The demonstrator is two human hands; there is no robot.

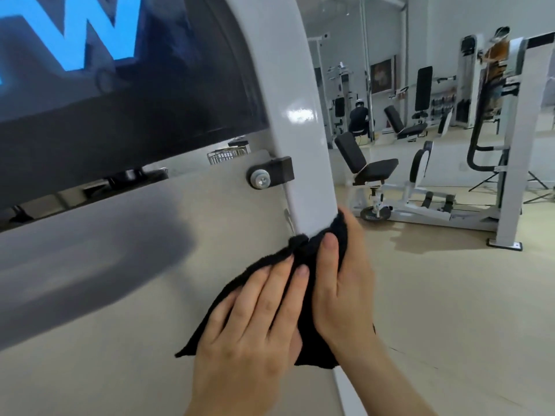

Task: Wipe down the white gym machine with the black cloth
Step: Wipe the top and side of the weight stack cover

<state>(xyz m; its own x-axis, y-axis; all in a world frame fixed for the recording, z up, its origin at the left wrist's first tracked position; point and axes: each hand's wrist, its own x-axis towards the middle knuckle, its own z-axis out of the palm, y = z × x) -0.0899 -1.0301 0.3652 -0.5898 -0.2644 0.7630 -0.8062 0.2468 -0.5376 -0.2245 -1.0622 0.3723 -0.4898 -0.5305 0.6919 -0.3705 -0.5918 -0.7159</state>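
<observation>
Brightness: I see a bright room, evenly and softly lit.
Glare: a white highlight sits halfway up the white post (300,114).
Shadow: a broad, soft-edged dark patch lies on the grey panel (105,259) to my left.
Blur: the blue lettering (90,31) close to me is smeared; the far machines (420,187) look soft.
Distortion: the post bows with the wide lens.

The black cloth (309,250) wraps the lower part of the white curved metal gym-machine post (300,115). The left hand (249,319) lies flat on it from the left; the right hand (345,283) clasps it from the right. Above them, a black square bracket (280,171) sits on the post's left edge. Behind, rightward, a black padded seat machine (378,169) stands on the floor (450,295) before what seems a mirrored wall (387,31).
</observation>
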